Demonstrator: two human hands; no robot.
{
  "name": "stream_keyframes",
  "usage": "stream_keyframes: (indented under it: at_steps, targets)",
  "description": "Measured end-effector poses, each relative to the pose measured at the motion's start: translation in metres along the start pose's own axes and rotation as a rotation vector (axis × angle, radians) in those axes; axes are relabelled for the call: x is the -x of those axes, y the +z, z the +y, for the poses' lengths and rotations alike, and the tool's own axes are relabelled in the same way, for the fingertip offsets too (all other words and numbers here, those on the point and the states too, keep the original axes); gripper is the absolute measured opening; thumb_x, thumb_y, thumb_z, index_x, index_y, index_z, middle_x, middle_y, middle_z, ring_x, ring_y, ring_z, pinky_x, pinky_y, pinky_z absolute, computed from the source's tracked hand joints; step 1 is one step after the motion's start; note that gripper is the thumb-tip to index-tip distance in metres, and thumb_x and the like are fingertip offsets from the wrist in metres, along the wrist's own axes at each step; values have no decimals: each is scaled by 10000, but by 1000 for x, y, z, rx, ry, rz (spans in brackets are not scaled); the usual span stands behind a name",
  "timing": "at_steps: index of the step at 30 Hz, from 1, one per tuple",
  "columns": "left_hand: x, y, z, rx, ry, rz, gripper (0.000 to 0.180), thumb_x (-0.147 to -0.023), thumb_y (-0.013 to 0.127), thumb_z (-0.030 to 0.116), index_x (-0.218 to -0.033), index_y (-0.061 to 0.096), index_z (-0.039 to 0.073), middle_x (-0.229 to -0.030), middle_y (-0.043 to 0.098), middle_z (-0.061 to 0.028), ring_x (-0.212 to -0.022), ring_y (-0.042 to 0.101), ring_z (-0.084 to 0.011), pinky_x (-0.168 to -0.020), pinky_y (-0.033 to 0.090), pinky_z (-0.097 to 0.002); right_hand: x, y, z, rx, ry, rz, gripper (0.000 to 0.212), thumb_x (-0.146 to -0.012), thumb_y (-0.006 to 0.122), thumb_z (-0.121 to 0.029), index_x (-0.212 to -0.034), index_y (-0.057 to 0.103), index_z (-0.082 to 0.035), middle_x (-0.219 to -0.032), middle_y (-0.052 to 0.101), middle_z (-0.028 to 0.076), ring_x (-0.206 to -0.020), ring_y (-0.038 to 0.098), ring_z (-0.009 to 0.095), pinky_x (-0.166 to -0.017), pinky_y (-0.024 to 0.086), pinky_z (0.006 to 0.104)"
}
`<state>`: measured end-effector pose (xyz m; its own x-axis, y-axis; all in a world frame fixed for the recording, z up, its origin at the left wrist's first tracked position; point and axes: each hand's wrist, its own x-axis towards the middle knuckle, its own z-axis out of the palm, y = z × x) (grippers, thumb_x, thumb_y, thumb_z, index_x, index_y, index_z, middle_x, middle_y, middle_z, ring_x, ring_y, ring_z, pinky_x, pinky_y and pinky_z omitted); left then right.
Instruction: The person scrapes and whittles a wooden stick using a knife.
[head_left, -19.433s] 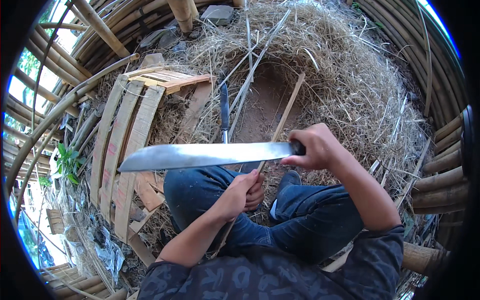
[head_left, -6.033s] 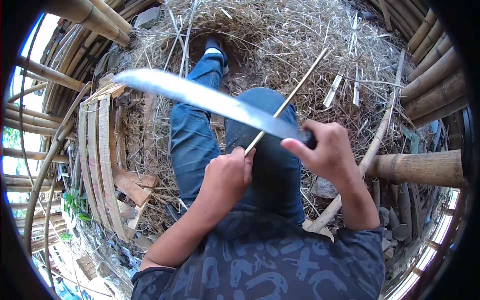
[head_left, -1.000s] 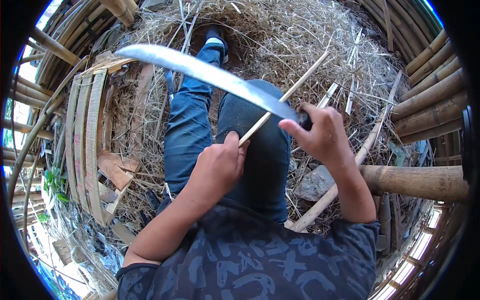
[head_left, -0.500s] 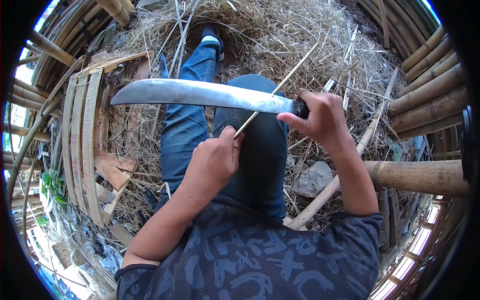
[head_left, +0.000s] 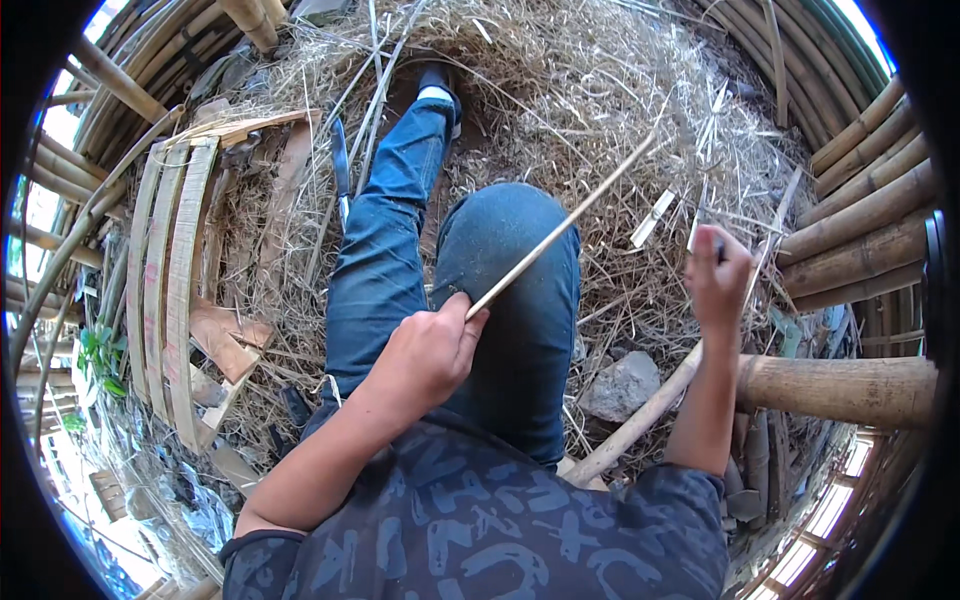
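My left hand [head_left: 432,345] is closed around the lower end of a thin bamboo stick [head_left: 560,235], pinched between thumb and fingers above my right knee. The pale stick slants up and away to the right, over the straw. Off to the right, my right hand [head_left: 716,275] is closed in a fist around the dark handle of the machete [head_left: 720,248]. Its blade hardly shows from this angle and blends into the pale litter behind it, so I cannot make out how far it reaches. A gap separates machete and stick.
Dry straw and shavings [head_left: 590,110] cover the ground. A slatted wooden pallet [head_left: 165,280] lies at left, a blue-handled tool [head_left: 341,160] beside my left leg. On the right are a grey rock [head_left: 620,387], a slanting pole [head_left: 640,410], a thick bamboo post [head_left: 840,390] and a bamboo wall [head_left: 860,210].
My right hand has swung the machete away from the stick, to the right and slightly nearer me, turning the blade out of its crosswise position. My left hand keeps the stick, slightly lower.
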<state>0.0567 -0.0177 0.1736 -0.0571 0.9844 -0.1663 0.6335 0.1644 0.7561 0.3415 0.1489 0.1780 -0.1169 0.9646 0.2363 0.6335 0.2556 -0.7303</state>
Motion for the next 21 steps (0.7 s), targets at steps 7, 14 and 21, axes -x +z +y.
stream_keyframes:
  at_steps: [7,14,21]
  targets:
    - [-6,-5,4,-34,-5,23,307,-993,466,233,-826,510,-21,-624,564,-291,-644,579,-487,-572,435,-560,14,50,-100,364,-406,-397,662,-769,655,-656,-630,607,-10,-511,567,160,-506,632,325,-505,501,408]
    - [-2,2,-2,0,20,85,281,-1004,442,224,-858,506,-7,-621,515,-258,-639,524,-486,-550,372,-518,-10,41,-84,416,-414,-389,707,-768,607,-716,-626,622,-23,-533,583,158,-523,640,318,-527,511,406]
    - [-1,-1,-3,12,30,121,292,-996,458,210,-842,527,-28,-661,542,-282,-682,548,-488,-562,388,-528,-24,31,-58,536,-526,-293,794,-737,499,-839,-575,519,-62,-500,554,125,-472,612,276,-508,500,383]
